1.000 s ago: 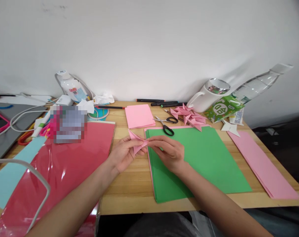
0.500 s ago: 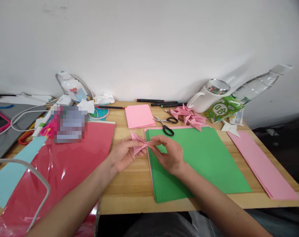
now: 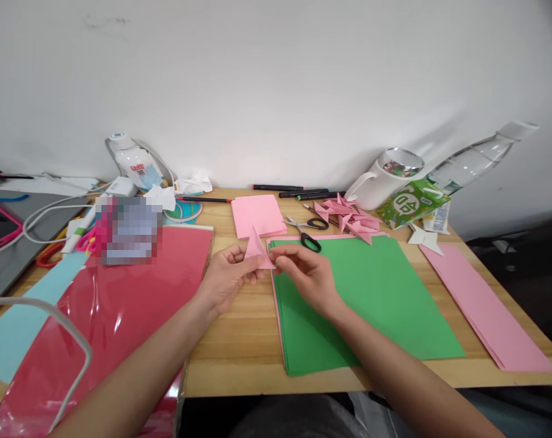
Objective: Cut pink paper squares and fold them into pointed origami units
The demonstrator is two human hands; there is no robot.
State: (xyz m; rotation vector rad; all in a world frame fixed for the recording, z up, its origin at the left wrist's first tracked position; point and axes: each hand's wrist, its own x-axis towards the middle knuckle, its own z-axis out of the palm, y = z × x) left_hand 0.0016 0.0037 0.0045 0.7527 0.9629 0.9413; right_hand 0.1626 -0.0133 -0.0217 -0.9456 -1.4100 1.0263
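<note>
Between my hands is a small piece of folded pink paper, its pointed tip facing up. My left hand pinches it with the thumb across the front and the fingers behind. The fingertips of my right hand are closed at its lower right corner. Just beyond lies a stack of square pink paper. Green sheets lie under my right hand and forearm. Black-handled scissors rest at the far edge of the green sheets, beside a pile of folded pink paper pieces.
Red sheets in clear plastic cover the left side, with a white cable looping over them. Pens lie along the wall. A white mug, green packet and clear bottle stand back right. Pink strips lie far right.
The folded pink paper has turned in my hands, so a flat triangular face now shows with its point up. My right fingers have shifted slightly at its corner.
</note>
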